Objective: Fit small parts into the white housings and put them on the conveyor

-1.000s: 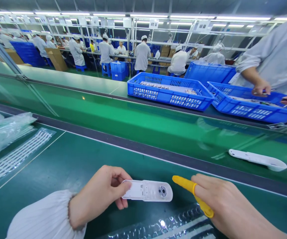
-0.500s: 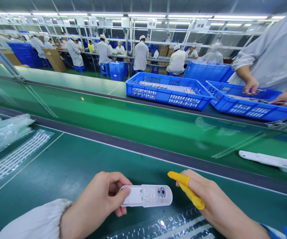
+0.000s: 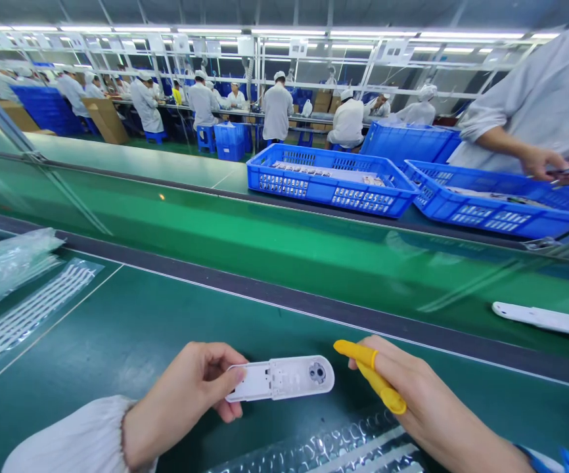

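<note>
My left hand (image 3: pixel 203 384) pinches one end of a white plastic housing (image 3: pixel 289 380) between thumb and fingers. The housing is long, with a rounded far end that bears a grey round part with dark holes, and its inner side faces up. To its right is my right hand (image 3: pixel 387 378), wearing yellow finger cots on thumb and forefinger. Those fingers are stretched out and apart, nothing shows between them, and they do not touch the housing. Below both hands lies a clear plastic sheet with pale strips (image 3: pixel 334 447) on the green work surface (image 3: pixel 131 322).
Another white strip sheet (image 3: pixel 33 309) and clear plastic bags (image 3: pixel 8 263) lie at left. A long white part (image 3: pixel 545 320) moves along the belt at right. Behind a clear panel stand blue crates (image 3: pixel 331 180), where a co-worker's hands (image 3: pixel 555 164) hold a part. Several people sit farther back.
My left hand has shifted slightly left and tilted the housing's far end upward. The white part on the right sits farther right. The co-worker's hands have risen from the crate with a part.
</note>
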Motion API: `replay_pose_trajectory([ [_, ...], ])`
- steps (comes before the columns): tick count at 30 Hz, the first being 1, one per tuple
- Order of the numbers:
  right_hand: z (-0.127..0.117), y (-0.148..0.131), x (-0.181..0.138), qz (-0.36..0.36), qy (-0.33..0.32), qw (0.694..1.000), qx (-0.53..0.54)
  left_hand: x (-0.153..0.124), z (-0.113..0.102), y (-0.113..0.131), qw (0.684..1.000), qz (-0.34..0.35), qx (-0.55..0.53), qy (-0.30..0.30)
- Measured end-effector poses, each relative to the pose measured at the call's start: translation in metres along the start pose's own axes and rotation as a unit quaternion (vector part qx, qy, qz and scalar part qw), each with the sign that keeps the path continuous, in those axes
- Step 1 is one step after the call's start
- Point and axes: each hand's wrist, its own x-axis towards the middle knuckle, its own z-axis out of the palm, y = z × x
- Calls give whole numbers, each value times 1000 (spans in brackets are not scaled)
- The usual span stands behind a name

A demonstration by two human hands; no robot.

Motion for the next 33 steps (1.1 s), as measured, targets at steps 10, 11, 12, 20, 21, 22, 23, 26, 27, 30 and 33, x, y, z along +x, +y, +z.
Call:
replay_pose_trajectory([
  [10, 0, 0, 0, 1, -7, 1000, 8, -5, 2, 4, 1000, -22, 13, 0],
  [11, 0, 0, 0, 2, -7, 1000, 8, -5, 2, 4, 1000, -26, 16, -1],
  [12, 0, -1, 0, 3, -8, 1000, 8, -6, 3, 3, 999, -28, 18, -3],
  [20, 1, 2, -1, 3, -9, 1000, 12, -7, 2, -2, 1000, -17, -7, -21],
  [21, 1, 3, -2, 2, -8, 1000, 13, -8, 2, -1, 1000, -19, -7, -22],
  [22, 1, 4, -2, 2, -8, 1000, 15, -8, 2, 0, 1000, -22, -5, -20],
  [23, 1, 5, -2, 3, -9, 1000, 17, -8, 2, 0, 1000, -26, -2, -18],
  [26, 1, 6, -2, -2, -18, 999, 33, -10, 3, -1, 1000, -30, 3, -9],
  [27, 1, 4, -2, -7, -23, 999, 41, -10, 3, -2, 999, -31, 2, -6],
  [30, 9, -5, -4, -37, -43, 995, 77, -11, 6, -2, 999, -31, 5, 2],
  [33, 24, -18, -3, -57, -52, 993, 92, -9, 6, -3, 1000, -24, 3, -6],
])
